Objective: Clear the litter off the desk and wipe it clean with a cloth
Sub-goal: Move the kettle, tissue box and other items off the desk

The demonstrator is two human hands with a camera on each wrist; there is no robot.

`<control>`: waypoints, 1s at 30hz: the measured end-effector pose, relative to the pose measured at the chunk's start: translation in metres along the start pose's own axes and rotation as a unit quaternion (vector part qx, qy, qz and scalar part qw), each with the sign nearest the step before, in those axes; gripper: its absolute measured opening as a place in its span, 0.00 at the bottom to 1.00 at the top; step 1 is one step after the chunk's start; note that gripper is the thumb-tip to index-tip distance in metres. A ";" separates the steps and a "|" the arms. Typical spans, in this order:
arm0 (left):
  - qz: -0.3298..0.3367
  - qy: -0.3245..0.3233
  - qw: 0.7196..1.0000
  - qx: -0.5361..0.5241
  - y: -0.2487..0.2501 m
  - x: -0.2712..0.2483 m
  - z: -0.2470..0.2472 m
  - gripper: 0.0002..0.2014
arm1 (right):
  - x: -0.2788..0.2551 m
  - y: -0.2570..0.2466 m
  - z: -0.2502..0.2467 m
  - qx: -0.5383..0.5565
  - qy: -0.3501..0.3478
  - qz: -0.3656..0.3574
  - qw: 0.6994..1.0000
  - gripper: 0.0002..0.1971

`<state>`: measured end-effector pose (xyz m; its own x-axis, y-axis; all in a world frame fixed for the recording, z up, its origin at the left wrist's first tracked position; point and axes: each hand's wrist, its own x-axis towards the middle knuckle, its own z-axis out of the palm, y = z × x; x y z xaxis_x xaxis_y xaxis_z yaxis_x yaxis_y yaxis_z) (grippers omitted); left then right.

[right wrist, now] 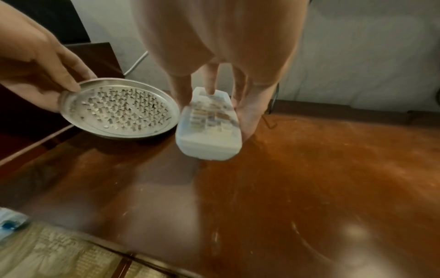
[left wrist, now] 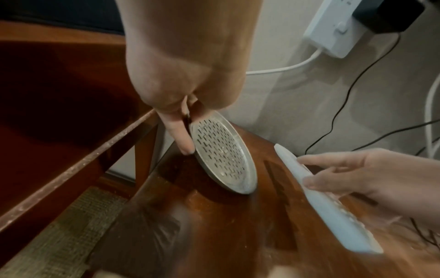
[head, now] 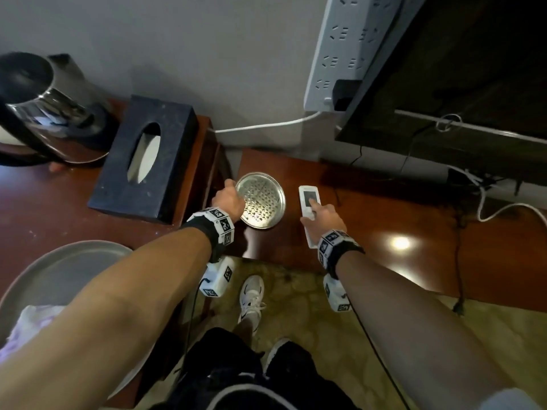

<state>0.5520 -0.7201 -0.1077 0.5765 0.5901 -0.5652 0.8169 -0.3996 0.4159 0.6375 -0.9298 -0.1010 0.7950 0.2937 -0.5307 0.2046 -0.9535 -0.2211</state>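
While both hands work the desk (head: 370, 232) — left hand (head: 229, 199) pinches the perforated metal dish (head: 262, 199) by its rim | right hand (head: 321, 216) grips the white remote (head: 307, 199), its long axis pointing toward the wall.

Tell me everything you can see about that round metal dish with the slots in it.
The perforated metal dish is round, shallow and silvery, with a raised rim and rows of short slots across its flat bottom. It looks like thin steel or aluminium. The left hand pinches its rim and tips it up, so only its far edge seems to rest on the glossy brown desk. It sits near the desk's left end, just left of the white remote control.
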 end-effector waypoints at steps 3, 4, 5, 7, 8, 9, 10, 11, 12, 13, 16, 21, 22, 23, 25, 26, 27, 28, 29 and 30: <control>-0.026 -0.005 1.000 0.015 0.006 0.013 0.004 0.22 | 0.014 -0.009 0.003 0.005 0.001 0.004 1.000 0.31; -0.038 -0.016 0.999 0.023 0.009 0.015 0.005 0.25 | 0.019 -0.012 0.003 0.004 0.002 0.007 1.000 0.31; -0.047 -0.028 0.998 0.030 0.011 0.018 0.007 0.28 | 0.023 -0.015 0.003 0.001 0.000 0.010 1.000 0.31; -0.049 -0.051 0.996 0.047 0.014 0.021 0.012 0.37 | 0.031 -0.019 0.004 -0.005 -0.009 0.017 1.000 0.31; -0.038 -0.059 0.996 0.062 0.015 0.022 0.015 0.43 | 0.034 -0.020 0.005 -0.005 -0.012 0.021 1.000 0.31; -0.017 -0.065 0.994 0.083 0.016 0.022 0.017 0.49 | 0.036 -0.021 0.006 -0.003 -0.014 0.026 1.000 0.31; 0.005 -0.068 0.991 0.114 0.016 0.023 0.018 0.55 | 0.038 -0.022 0.007 0.001 -0.017 0.032 0.999 0.31; 0.031 -0.070 0.986 0.146 0.016 0.024 0.021 0.60 | 0.041 -0.021 0.008 0.004 -0.019 0.036 0.999 0.32; 0.059 -0.075 0.980 0.177 0.015 0.026 0.024 0.65 | 0.044 -0.021 0.009 0.008 -0.020 0.041 0.999 0.32; 0.087 -0.085 0.971 0.206 0.013 0.028 0.028 0.68 | 0.046 -0.020 0.010 0.013 -0.020 0.044 0.999 0.33; 0.138 -0.109 0.950 0.258 0.008 0.035 0.034 0.70 | 0.052 -0.019 0.009 0.029 -0.024 0.046 0.998 0.34; 0.147 -0.102 0.943 0.282 0.012 0.041 0.031 0.67 | 0.064 -0.019 0.005 0.042 -0.029 0.045 0.998 0.35; 0.144 -0.101 0.944 0.280 0.013 0.042 0.030 0.66 | 0.066 -0.021 0.003 0.042 -0.031 0.048 0.997 0.34; 0.140 -0.098 0.946 0.276 0.014 0.043 0.030 0.66 | 0.067 -0.022 0.001 0.043 -0.032 0.052 0.997 0.34; 0.134 -0.093 0.949 0.270 0.017 0.045 0.031 0.65 | 0.070 -0.024 -0.003 0.041 -0.031 0.057 0.997 0.33; 0.132 -0.094 0.950 0.265 0.017 0.045 0.031 0.65 | 0.069 -0.025 -0.005 0.041 -0.034 0.061 0.997 0.33; 0.133 -0.094 0.952 0.259 0.017 0.045 0.031 0.65 | 0.069 -0.024 -0.007 0.043 -0.039 0.064 0.996 0.33; 0.134 -0.091 0.954 0.254 0.017 0.043 0.030 0.64 | 0.068 -0.023 -0.008 0.045 -0.044 0.065 0.996 0.34; 0.137 -0.084 0.954 0.252 0.016 0.040 0.029 0.63 | 0.066 -0.022 -0.010 0.046 -0.047 0.064 0.996 0.34; 0.141 -0.074 0.955 0.251 0.015 0.035 0.028 0.62 | 0.062 -0.020 -0.012 0.048 -0.048 0.062 0.996 0.35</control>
<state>0.5854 -0.7249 -0.1408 0.7409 0.3189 -0.5911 0.5139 -0.8358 0.1932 0.6889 -0.8931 -0.1196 0.7516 0.1833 -0.6336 0.0493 -0.9736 -0.2231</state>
